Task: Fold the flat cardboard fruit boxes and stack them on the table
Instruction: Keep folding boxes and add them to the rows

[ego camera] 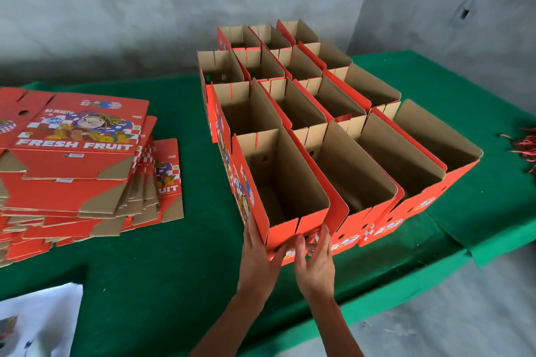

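Head view: left hand flat against nearest folded box at table's front edge; right hand fingers relaxed, touching its near end.

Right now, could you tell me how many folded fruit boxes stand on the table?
15 folded fruit boxes: four in front, four in each of the next two rows, three at the back; more may be hidden.

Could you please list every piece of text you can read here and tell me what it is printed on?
"FRESH FRUIT": top flat box of the flat stack.
"UIT": a partly covered flat box lower in the stack.
Characters above the cartoon figure and the small white labels: too small to read.
Print on the folded boxes: too blurred.
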The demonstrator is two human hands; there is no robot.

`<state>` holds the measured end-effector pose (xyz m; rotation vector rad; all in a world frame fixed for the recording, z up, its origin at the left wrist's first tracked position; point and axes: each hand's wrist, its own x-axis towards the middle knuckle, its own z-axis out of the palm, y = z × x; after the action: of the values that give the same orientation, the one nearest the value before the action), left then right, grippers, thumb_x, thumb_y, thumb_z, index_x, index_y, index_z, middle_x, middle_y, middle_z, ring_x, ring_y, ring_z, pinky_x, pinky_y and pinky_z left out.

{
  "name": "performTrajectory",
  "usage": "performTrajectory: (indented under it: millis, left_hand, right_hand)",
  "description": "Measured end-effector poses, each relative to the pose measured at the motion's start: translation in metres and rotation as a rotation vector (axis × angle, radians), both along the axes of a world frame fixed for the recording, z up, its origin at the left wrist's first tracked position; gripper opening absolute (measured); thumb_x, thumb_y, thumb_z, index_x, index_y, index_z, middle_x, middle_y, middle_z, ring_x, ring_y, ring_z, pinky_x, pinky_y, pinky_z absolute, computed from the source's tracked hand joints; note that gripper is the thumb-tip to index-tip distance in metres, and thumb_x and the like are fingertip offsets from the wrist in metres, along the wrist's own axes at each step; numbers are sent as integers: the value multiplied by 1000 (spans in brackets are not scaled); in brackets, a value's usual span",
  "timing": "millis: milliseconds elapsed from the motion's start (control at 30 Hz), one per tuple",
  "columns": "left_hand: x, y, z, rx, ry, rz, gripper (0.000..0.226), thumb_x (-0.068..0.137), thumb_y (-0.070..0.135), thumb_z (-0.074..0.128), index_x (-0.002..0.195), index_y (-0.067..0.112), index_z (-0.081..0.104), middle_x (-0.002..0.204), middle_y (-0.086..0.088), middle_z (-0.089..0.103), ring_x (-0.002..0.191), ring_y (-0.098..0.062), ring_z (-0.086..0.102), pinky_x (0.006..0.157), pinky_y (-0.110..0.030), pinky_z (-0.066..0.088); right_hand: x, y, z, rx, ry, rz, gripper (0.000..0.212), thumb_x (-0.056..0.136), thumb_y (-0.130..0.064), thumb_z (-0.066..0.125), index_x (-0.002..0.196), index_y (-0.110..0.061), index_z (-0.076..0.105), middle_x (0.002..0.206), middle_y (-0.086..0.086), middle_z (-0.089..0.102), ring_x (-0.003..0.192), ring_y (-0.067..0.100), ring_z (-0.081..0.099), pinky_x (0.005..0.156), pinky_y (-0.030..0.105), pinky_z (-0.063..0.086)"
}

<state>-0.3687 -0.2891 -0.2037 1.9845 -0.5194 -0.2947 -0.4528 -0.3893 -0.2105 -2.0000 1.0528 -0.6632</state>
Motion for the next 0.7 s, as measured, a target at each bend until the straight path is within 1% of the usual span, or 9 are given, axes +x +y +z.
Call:
performTrajectory:
  millis: [33, 67, 100, 200, 300, 400, 467, 600, 700]
  left_hand:
    - [-1, 1, 0, -6, 2, -3, 110, 87, 55, 76, 163, 37, -3, 165, 2, 24, 151, -22, 33, 115, -49, 42]
    - [-4, 3, -1, -7, 0, -7, 109, 89, 54, 74, 163, 37, -4, 166, 2, 23, 152, -21, 32, 116, -49, 42]
    - [-6, 5, -1, -6, -4, -9, 107, 90, 53, 73, 163, 37, -4, 166, 2, 22, 152, -21, 31, 116, -49, 41]
    - [-7, 10, 0, -6, -13, -2, 101, 93, 48, 71, 164, 31, 1, 167, 1, 23, 151, -20, 32, 116, -48, 41]
    - [-8, 13, 0, -11, -6, 16, 97, 95, 44, 70, 165, 27, 4, 168, 2, 21, 152, -19, 29, 118, -47, 38]
    - [-18, 20, 1, -32, -7, 36, 95, 97, 47, 67, 164, 31, 3, 169, 6, 20, 152, -17, 30, 118, -48, 39]
    - [-20, 24, 0, -34, -2, 49, 94, 97, 49, 65, 164, 32, 2, 169, 6, 20, 152, -18, 31, 117, -49, 40]
    - [-8, 23, 2, -21, 6, 21, 94, 98, 48, 64, 164, 28, 1, 169, 6, 18, 152, -18, 31, 117, -47, 40]
    - [-9, 21, 2, -33, 14, 29, 92, 99, 46, 63, 164, 29, 0, 169, 7, 16, 152, -17, 31, 117, -47, 40]
  right_hand:
    - [0, 1, 2, 17, -50, -11, 84, 94, -73, 43, 156, -16, 32, 149, 10, 51, 101, -2, 67, 90, 44, 57]
    - [1, 1, 3, 32, -105, -22, 89, 91, -81, 39, 154, -18, 35, 145, 9, 55, 95, -11, 64, 87, 38, 56]
    - [3, 1, 4, 43, -148, -24, 91, 89, -84, 38, 152, -19, 37, 142, 8, 57, 94, -14, 62, 85, 35, 55]
    - [7, 2, 5, 54, -185, -8, 90, 88, -85, 41, 151, -21, 37, 140, 4, 56, 92, -3, 66, 84, 30, 56]
    - [8, 3, 2, 51, -159, 8, 88, 87, -86, 42, 152, -26, 33, 137, -2, 51, 92, -10, 66, 84, 28, 55]
    - [6, 7, -1, 42, -136, 31, 80, 88, -85, 43, 150, -36, 31, 136, -4, 50, 104, 7, 65, 91, 32, 57]
    - [6, 10, -3, 36, -118, 32, 87, 87, -86, 41, 155, -33, 29, 142, -1, 51, 109, 9, 61, 93, 30, 55]
    - [13, 15, 1, 60, -108, 16, 94, 85, -90, 39, 155, -28, 30, 146, 8, 51, 121, 29, 64, 99, 49, 56]
    - [15, 11, 5, 89, -87, 37, 97, 82, -92, 39, 151, -25, 34, 142, 11, 55, 123, 32, 63, 100, 51, 55]
